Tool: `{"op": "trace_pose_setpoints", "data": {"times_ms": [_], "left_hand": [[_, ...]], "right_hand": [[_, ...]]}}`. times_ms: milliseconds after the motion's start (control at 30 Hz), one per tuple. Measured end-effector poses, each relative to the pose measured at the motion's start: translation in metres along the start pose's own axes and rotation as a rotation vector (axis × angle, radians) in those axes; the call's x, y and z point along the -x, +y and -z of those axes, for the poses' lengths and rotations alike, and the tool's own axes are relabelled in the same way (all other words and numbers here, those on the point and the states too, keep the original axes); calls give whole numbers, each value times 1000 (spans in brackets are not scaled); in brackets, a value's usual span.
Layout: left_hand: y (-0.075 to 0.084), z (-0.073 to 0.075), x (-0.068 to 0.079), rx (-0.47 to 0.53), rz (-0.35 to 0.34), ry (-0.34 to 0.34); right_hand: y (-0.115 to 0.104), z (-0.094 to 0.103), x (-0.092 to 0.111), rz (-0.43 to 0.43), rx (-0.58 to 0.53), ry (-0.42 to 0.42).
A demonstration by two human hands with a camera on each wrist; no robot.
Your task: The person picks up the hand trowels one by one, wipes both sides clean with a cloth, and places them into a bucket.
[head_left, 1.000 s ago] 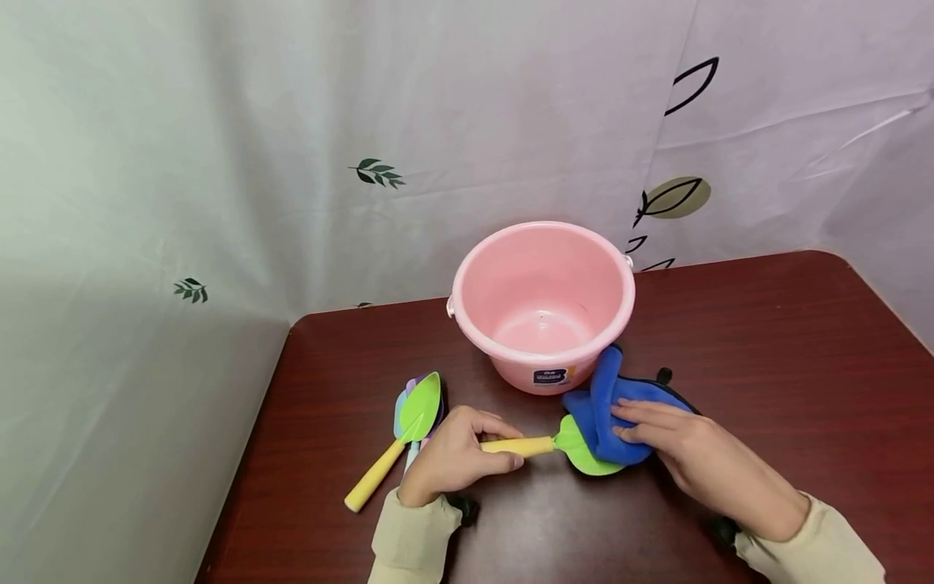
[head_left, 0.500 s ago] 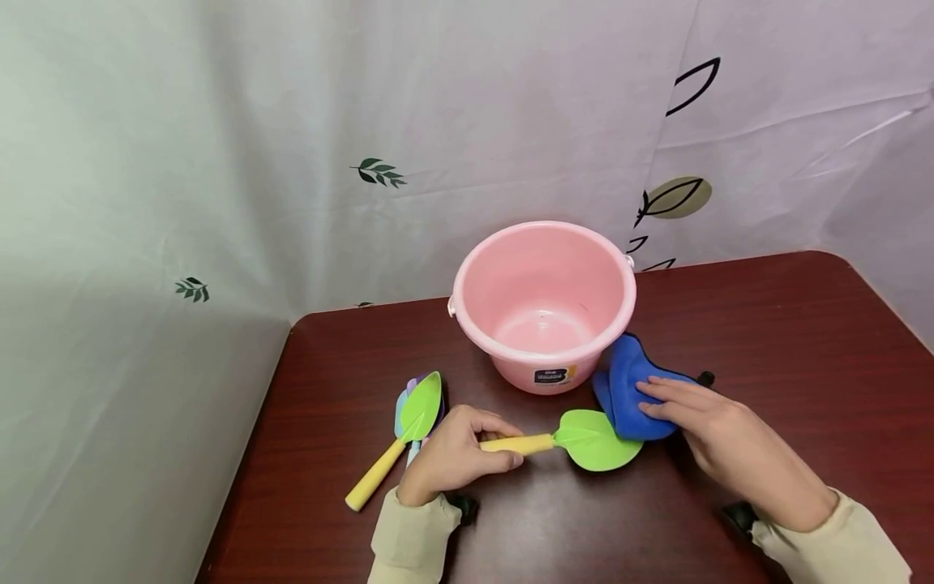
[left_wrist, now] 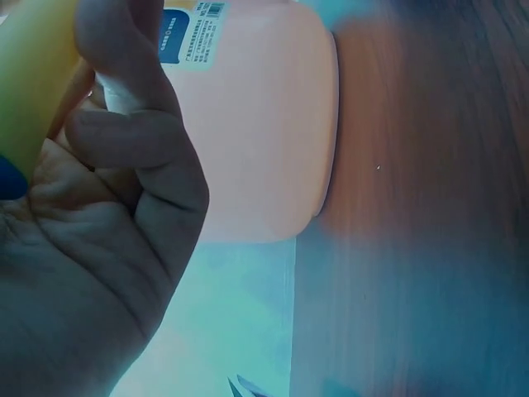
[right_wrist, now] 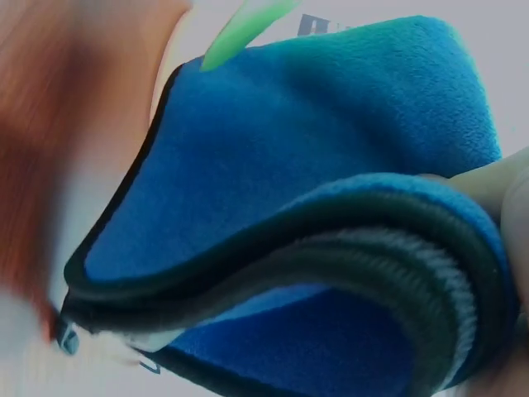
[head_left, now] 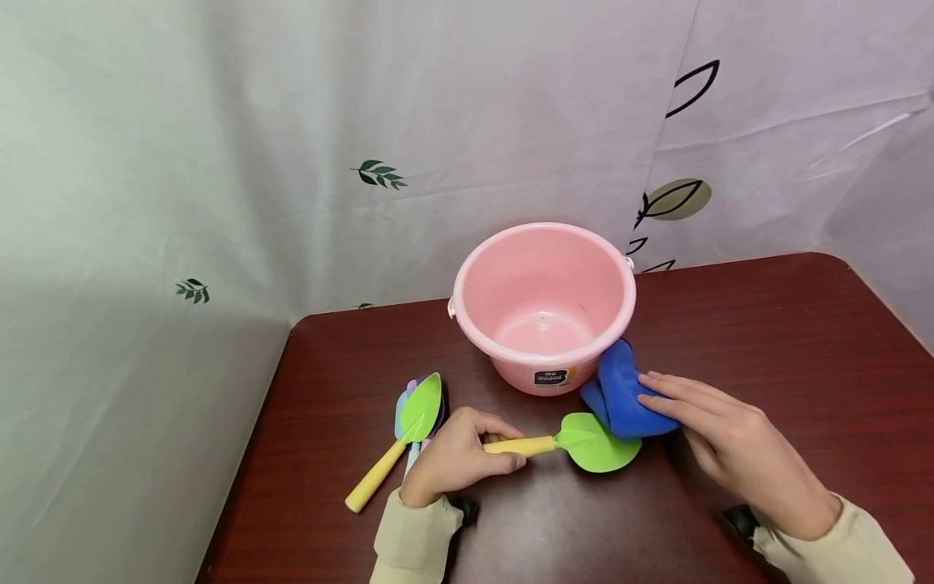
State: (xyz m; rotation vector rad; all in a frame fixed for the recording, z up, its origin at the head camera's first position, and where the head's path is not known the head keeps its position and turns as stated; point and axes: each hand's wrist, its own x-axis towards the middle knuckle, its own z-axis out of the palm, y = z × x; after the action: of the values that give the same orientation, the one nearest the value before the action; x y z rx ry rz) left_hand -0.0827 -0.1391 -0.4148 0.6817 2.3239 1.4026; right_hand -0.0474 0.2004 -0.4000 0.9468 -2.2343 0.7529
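Observation:
My left hand (head_left: 458, 458) grips the yellow handle (left_wrist: 33, 74) of a small garden trowel, whose rounded green blade (head_left: 594, 444) points right, low over the table. A folded blue cloth (head_left: 626, 401) with a dark edging covers the blade's upper right part. My right hand (head_left: 740, 442) holds this cloth, its fingers lying on top; the thumb is hidden in the head view. Close up in the right wrist view, the cloth (right_wrist: 314, 116) is folded over itself, and part of the green blade (right_wrist: 248, 31) shows beyond it.
Just behind the cloth stands a pink bucket (head_left: 514, 369), with nothing seen inside. Left of my left hand, another green trowel with a yellow handle (head_left: 375, 474) lies over purple and light blue tools, partly hidden. A patterned curtain (head_left: 474, 122) hangs behind the table.
The cloth in my right hand slid right off much of the blade, then came back slightly left and folded. My left hand and its trowel stayed in place.

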Motion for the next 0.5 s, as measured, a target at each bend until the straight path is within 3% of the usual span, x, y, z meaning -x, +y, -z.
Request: {"op": "trace_pose_setpoints", "data": {"times_ms": [233,500], "left_hand": [[0,-3,-1,14,-2,-6],[2,-6,-2,-7,-20,-19]], "right_hand": [[-14,-2,-6,34,-42,7],[-33,-9,-21,177,-126,120]]}}
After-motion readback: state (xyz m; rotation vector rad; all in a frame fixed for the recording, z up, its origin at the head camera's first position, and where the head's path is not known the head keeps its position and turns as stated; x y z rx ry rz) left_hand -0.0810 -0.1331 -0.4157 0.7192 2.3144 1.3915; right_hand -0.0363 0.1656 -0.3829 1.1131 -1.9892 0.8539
